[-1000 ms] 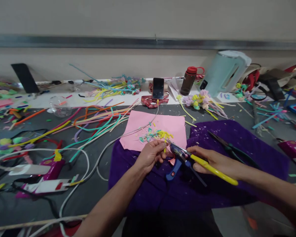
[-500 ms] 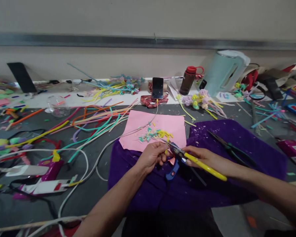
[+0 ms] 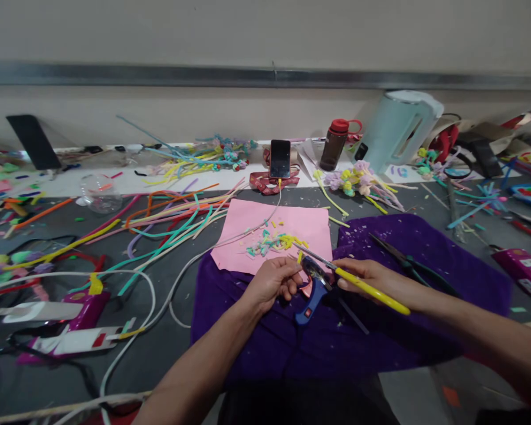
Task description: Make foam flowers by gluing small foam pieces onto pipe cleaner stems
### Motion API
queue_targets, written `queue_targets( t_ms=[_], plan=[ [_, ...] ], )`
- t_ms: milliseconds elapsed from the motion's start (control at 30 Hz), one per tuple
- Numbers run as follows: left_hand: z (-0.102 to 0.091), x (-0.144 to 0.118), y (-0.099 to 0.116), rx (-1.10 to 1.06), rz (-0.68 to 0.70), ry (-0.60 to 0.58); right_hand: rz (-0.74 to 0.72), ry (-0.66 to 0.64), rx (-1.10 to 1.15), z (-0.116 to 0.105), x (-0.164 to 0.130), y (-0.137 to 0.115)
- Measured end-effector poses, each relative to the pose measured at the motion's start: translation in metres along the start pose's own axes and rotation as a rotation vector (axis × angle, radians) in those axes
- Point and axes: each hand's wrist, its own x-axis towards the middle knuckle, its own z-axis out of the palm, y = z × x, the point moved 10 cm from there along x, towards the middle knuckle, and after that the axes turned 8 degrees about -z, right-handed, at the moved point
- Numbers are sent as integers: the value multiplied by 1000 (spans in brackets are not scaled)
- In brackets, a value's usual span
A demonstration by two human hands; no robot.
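My left hand (image 3: 274, 283) is closed, its thumb and forefinger pinching a short yellow pipe cleaner piece (image 3: 300, 257). In my right hand (image 3: 371, 280) is a long metal tool with a yellow handle (image 3: 374, 292); whether it is tweezers or pliers I cannot tell. Its thin tip reaches past the yellow piece, over a pile of cut pipe cleaner bits (image 3: 269, 243) on a pink sheet (image 3: 243, 218). Between my hands a blue glue gun (image 3: 310, 304) lies on a purple cloth (image 3: 256, 348).
Green-handled pliers (image 3: 409, 262) rest on the cloth to the right. A white cable (image 3: 194, 258) crosses the table and the pink sheet. Long pipe cleaners (image 3: 172, 218) spread out on the left. Behind stand a phone (image 3: 280, 159), a brown bottle (image 3: 334, 147) and a kettle (image 3: 398, 133).
The metal tool's tip has drawn away from the yellow piece in my left hand, and the tool lies slightly further right. My left hand keeps its pinch.
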Motion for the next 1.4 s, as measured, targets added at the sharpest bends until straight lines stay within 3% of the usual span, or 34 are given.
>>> queue_targets(
  t_ms=[100,267,467,700,933,1133,1233,1400],
  plan=[
    [1,-2,5,-70,49,-16,32,18,12,-1,-10,-3],
    [8,-4,7,-125,87,-61,36,-60,-15,14,-20,-7],
    [13,-2,6,-100,112,-98,37,-62,-58,22,-12,-3],
    [9,-1,6,-99,101,-60,22,-30,38,23,-2,-1],
    [5,3,1,-64,72,-35,54,-82,102,25,3,0],
    [4,0,4,-54,86,-23,55,-48,87,16,-3,-9],
    [4,-2,5,-40,89,-21,4,19,55,1,-13,-14],
    [-2,-7,11,11,129,31,49,168,-302,-40,-38,4]
  ],
)
